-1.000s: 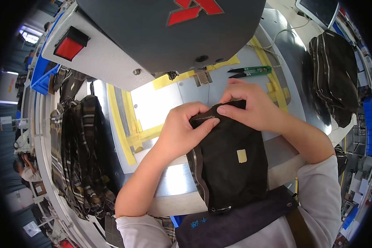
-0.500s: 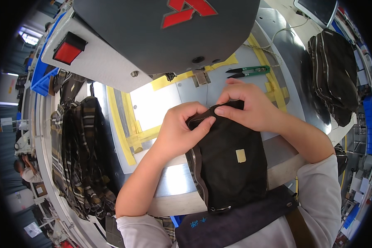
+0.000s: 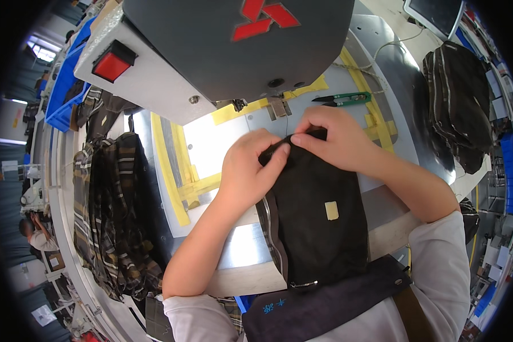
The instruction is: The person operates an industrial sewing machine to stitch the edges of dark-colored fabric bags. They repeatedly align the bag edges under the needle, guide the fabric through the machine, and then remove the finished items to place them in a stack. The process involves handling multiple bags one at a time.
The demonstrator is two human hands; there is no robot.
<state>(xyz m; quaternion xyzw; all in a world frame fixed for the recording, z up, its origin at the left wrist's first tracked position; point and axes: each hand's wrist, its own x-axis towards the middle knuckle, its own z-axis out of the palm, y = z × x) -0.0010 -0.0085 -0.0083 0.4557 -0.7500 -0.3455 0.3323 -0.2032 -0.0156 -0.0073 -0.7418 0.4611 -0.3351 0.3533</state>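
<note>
A black fabric piece (image 3: 316, 228), with a zipper down its left side and a small beige patch, lies over the front edge of the machine's work plate (image 3: 214, 145). My left hand (image 3: 251, 168) grips its top left corner, thumb on top. My right hand (image 3: 330, 139) pinches the top edge beside it, thumb and curled fingers close to my left thumb. Just beyond my fingertips are the sewing machine head (image 3: 228, 51) and a metal plate (image 3: 278, 107) with a thread. Green-handled snips (image 3: 347, 99) lie behind my right hand.
Dark plaid fabric pieces (image 3: 108, 216) lie to the left, below a blue bin (image 3: 60, 114). Black zippered pieces (image 3: 459, 108) are stacked at the right, near a screen (image 3: 436, 17). A co-worker (image 3: 43, 233) is at the far left. Yellow tape borders (image 3: 168, 165) mark the plate.
Both my hands have moved slightly up and away from me, toward the machine, taking the top edge of the black piece with them. The zipper at that edge is now more hidden.
</note>
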